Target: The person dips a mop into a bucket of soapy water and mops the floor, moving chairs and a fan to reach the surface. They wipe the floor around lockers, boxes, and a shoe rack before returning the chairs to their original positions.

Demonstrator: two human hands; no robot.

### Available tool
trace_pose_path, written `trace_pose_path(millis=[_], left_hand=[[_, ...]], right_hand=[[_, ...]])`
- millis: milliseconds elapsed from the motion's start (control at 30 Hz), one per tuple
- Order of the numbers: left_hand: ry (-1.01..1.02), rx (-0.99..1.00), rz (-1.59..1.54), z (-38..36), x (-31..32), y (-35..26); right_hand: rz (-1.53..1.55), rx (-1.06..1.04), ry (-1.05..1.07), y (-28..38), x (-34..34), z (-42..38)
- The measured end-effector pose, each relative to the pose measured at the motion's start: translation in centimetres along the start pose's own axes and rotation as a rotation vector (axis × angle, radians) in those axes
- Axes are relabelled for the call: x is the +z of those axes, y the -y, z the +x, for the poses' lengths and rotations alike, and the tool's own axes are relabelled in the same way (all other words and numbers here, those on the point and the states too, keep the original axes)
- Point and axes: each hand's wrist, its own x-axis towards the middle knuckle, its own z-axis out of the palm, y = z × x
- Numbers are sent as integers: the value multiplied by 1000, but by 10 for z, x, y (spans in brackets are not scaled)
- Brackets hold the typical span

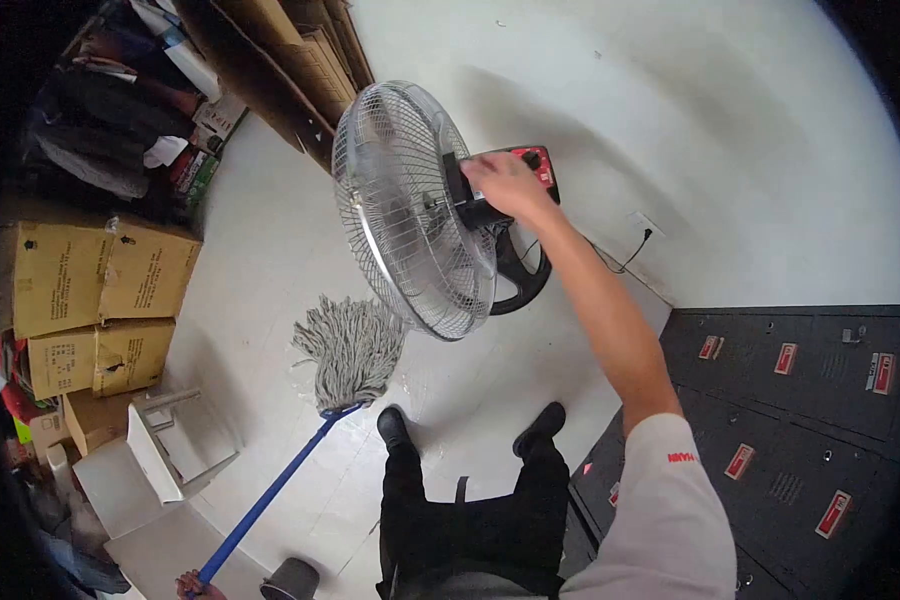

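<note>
My left hand point(200, 586), at the bottom left edge, is closed around the blue handle of a mop point(270, 497). The mop's grey string head point(350, 350) lies spread on the floor in front of my feet. My right hand point(508, 184) reaches forward to the back of a standing fan point(410, 215), its fingers bent over the dark motor housing behind the wire guard. Part of that grip is hidden. Beneath the hand show the fan's red control panel point(536, 160) and round black base point(522, 275).
Cardboard boxes point(105, 280) are stacked at left, near a white stool-like piece point(185, 440). A grey bucket point(292, 578) stands at bottom. Dark lockers point(770, 400) line the right. A plugged-in cord point(630, 262) runs by the wall. Flattened cardboard point(315, 70) leans at the back.
</note>
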Motion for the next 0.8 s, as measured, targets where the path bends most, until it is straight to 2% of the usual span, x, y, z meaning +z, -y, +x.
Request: trace_pose_path(millis=[33,100,133,167,200,233,267,333,400,467,500,533,567,600,667,800], left_hand=[[9,-22,-10,3,1,0],[-16,-42,-43,-1,8,0],[-36,-61,-66,-3,9,0],[-55,-66,-70,-2,3,0],[50,-46,-74,-1,-6,2],[157,-29,-75,-2,-10,3],[138,-35,-78,-4,-14,4],[113,-11,-88,-9,-13,1],[119,-23,-104,-19,3,-2],[-552,27,-65,-36,61,-12],[-188,19,-71,-33,16,-7],[-200,20,-63,-28,-11,-4],[-19,0,-109,-22,-31,-2],[162,-17,-158,-20,-39,-1],[155,-21,-171,-26,-36,-4],[65,-28,-106,-30,-33,-5]], right_hand=[[-5,-4,1,2,10,10],[268,374,-94,-5,35,37],[258,366,-86,-4,38,47],[431,483,23,-7,38,54],[600,602,136,-6,38,56],[698,644,156,4,36,51],[682,643,168,-2,38,53],[442,419,97,-34,45,74],[879,440,61,-13,31,60],[916,477,97,24,4,38],[909,482,110,25,-6,37],[735,426,122,23,-14,38],[565,366,128,22,-18,38],[567,362,135,24,-18,39],[733,410,40,25,-14,39],[681,297,189,-7,-29,70]])
